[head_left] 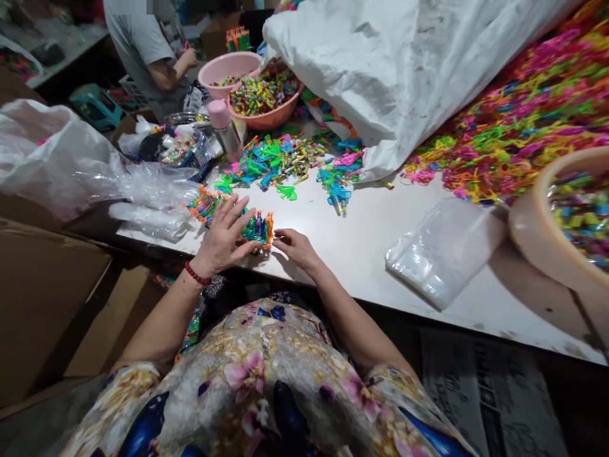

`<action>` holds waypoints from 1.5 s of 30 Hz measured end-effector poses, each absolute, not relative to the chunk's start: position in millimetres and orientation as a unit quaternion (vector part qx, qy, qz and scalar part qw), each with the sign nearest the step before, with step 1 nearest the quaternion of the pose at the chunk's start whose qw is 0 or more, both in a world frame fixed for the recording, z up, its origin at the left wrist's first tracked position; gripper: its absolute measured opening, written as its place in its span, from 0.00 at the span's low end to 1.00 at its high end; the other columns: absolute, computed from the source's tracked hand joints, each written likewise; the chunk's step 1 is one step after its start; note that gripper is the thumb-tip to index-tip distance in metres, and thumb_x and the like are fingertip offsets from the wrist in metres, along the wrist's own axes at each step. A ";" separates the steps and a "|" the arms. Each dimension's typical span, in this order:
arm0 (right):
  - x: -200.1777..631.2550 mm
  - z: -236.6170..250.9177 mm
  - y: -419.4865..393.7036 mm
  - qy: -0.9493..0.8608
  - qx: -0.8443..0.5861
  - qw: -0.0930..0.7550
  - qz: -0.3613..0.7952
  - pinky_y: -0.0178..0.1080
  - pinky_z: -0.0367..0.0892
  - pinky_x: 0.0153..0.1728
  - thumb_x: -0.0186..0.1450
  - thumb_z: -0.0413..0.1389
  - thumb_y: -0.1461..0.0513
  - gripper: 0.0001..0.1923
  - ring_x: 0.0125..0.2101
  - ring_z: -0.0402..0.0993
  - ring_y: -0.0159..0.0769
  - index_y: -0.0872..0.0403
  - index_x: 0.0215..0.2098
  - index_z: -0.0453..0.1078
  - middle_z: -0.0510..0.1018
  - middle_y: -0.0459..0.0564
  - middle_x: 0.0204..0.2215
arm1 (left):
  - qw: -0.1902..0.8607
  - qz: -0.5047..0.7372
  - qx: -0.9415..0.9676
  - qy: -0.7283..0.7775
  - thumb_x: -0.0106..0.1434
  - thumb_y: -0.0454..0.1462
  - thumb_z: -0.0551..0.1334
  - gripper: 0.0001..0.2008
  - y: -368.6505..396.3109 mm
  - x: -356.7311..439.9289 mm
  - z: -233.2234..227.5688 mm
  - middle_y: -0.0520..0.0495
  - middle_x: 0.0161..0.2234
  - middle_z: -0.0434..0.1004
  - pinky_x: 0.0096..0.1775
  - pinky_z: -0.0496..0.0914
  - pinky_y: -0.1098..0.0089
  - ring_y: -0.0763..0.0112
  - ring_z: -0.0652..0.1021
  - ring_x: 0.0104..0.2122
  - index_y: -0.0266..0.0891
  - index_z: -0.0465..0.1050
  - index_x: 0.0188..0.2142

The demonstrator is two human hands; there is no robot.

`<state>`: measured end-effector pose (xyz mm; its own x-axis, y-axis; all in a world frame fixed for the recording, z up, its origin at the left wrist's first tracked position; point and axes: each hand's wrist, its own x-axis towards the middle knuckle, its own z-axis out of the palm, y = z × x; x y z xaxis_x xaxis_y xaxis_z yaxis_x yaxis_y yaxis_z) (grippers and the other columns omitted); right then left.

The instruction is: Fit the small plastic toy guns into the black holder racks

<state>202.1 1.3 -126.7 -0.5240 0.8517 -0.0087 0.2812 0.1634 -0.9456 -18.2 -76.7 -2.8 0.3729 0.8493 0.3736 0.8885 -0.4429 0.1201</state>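
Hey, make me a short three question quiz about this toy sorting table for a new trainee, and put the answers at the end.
1. True or false: the left hand lies flat on the small bundle of colourful plastic toys at the white table's near edge.
2. Which thing lies to the right of the right hand? A. flat stack of clear plastic bags B. pink-capped bottle C. brown cardboard box
3. Fill in: the person's left wrist wears a ____ bead bracelet.

Key: 1 true; 2 A; 3 red.
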 end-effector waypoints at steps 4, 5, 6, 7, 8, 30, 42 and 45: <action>204.6 -124.4 -14.6 -0.680 -0.398 0.318 0.528 0.47 0.75 0.51 0.66 0.60 0.53 0.21 0.43 0.78 0.39 0.53 0.54 0.75 0.81 0.55 0.48 | 0.093 -0.164 -0.804 -0.563 0.68 0.48 0.66 0.42 -93.5 -3.7 -6.2 0.35 0.73 0.56 0.71 0.48 0.37 0.44 0.54 0.74 0.44 0.49 0.74; 202.3 -123.5 -15.1 -0.672 -0.394 0.340 0.526 0.48 0.75 0.53 0.65 0.60 0.53 0.23 0.47 0.78 0.40 0.52 0.57 0.73 0.79 0.56 0.53 | 0.090 -0.140 -0.807 -0.567 0.67 0.47 0.67 0.43 -93.2 2.6 -5.6 0.34 0.74 0.54 0.72 0.47 0.37 0.43 0.53 0.74 0.42 0.49 0.74; 199.5 -122.6 -14.0 -0.664 -0.388 0.361 0.528 0.49 0.73 0.56 0.65 0.60 0.54 0.26 0.51 0.76 0.41 0.51 0.60 0.71 0.76 0.57 0.58 | 0.084 -0.118 -0.808 -0.570 0.66 0.45 0.68 0.43 -91.2 9.1 -4.6 0.34 0.74 0.53 0.72 0.46 0.37 0.42 0.53 0.74 0.41 0.50 0.74; 196.2 -121.8 -11.4 -0.654 -0.378 0.374 0.538 0.49 0.71 0.59 0.64 0.61 0.55 0.30 0.56 0.74 0.42 0.49 0.63 0.69 0.72 0.57 0.62 | 0.076 -0.096 -0.809 -0.575 0.66 0.44 0.68 0.44 -88.0 15.3 -3.6 0.33 0.75 0.51 0.71 0.46 0.36 0.41 0.53 0.74 0.40 0.50 0.74; 192.9 -121.0 -7.7 -0.642 -0.366 0.378 0.558 0.50 0.69 0.62 0.63 0.62 0.55 0.33 0.60 0.71 0.43 0.47 0.66 0.66 0.69 0.56 0.66 | 0.067 -0.077 -0.808 -0.580 0.65 0.42 0.68 0.44 -83.9 21.0 -2.8 0.33 0.75 0.51 0.71 0.46 0.36 0.40 0.53 0.74 0.39 0.50 0.74; 177.8 -115.2 19.2 -0.518 -0.200 0.263 0.789 0.50 0.64 0.66 0.50 0.69 0.63 0.33 0.63 0.68 0.45 0.47 0.55 0.71 0.76 0.50 0.61 | 0.062 -0.026 -0.793 -0.606 0.69 0.41 0.63 0.40 -63.1 20.0 -13.8 0.32 0.72 0.58 0.56 0.75 0.54 0.47 0.73 0.62 0.33 0.50 0.75; 162.0 -130.0 16.2 -0.576 -0.177 0.287 0.744 0.53 0.61 0.69 0.47 0.76 0.49 0.45 0.63 0.68 0.48 0.51 0.58 0.67 0.73 0.56 0.61 | 0.044 -0.021 -0.822 -0.567 0.67 0.41 0.67 0.41 -65.1 -5.9 -11.5 0.35 0.73 0.56 0.66 0.67 0.49 0.42 0.58 0.73 0.33 0.52 0.74; 163.9 -133.5 -2.4 -0.602 -0.211 0.292 0.712 0.55 0.59 0.69 0.52 0.74 0.46 0.44 0.64 0.66 0.49 0.50 0.61 0.64 0.71 0.57 0.62 | 0.014 -0.019 -0.864 -0.503 0.68 0.41 0.66 0.38 -65.7 -23.2 -8.2 0.39 0.73 0.59 0.69 0.64 0.53 0.48 0.60 0.72 0.35 0.54 0.73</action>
<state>163.9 -2.4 -133.5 -0.7399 0.6707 0.0514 -0.1626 -0.1041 -0.9812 -23.2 -65.7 -8.2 0.4931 0.8687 0.0477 0.8698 -0.4934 -0.0051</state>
